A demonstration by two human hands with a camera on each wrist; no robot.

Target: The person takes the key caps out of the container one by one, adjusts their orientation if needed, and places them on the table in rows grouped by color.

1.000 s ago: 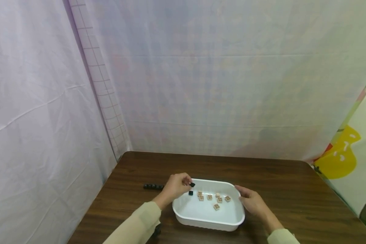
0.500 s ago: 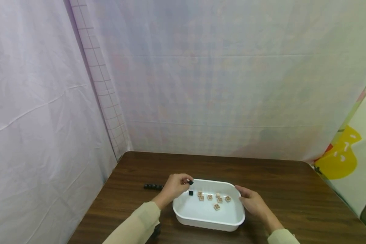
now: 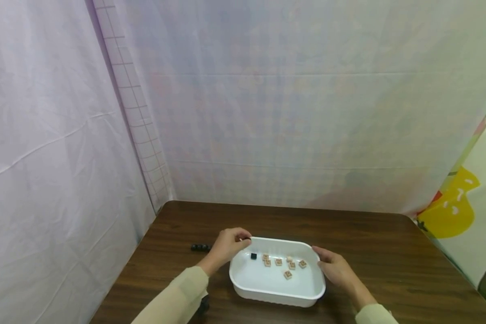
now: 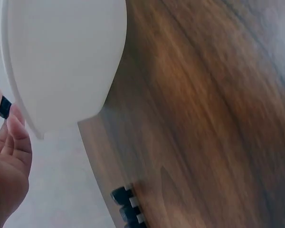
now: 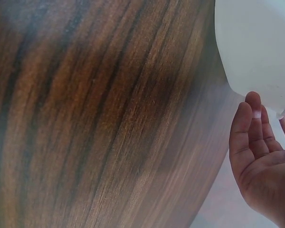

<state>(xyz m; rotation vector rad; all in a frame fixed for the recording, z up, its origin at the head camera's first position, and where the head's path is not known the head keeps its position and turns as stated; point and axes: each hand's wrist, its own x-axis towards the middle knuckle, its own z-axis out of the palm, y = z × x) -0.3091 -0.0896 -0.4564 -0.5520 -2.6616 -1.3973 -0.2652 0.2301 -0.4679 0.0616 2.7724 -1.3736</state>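
Observation:
At the far left corner of the white plastic basin (image 3: 277, 291), my left hand (image 3: 225, 247) pinches a small black square piece (image 4: 4, 108) between thumb and fingertips. The piece is right beside the rim in the left wrist view and mostly hidden by the fingers in the head view. My right hand (image 3: 337, 268) holds the basin's right end, thumb at the rim and fingers against the outer wall (image 5: 256, 38). Inside the basin lie another black square piece (image 3: 253, 256) and several beige square pieces (image 3: 288, 274) with brown markings.
A row of small black pieces (image 3: 200, 247) lies on the dark wooden table (image 3: 360, 229) left of the basin, partly behind my left hand. Another dark object (image 3: 203, 306) shows by my left sleeve. Pale curtains (image 3: 283, 112) hang behind the table.
My left hand has moved back and left with the black piece, from over the basin's inside to its far left rim. My right hand and the basin have stayed put.

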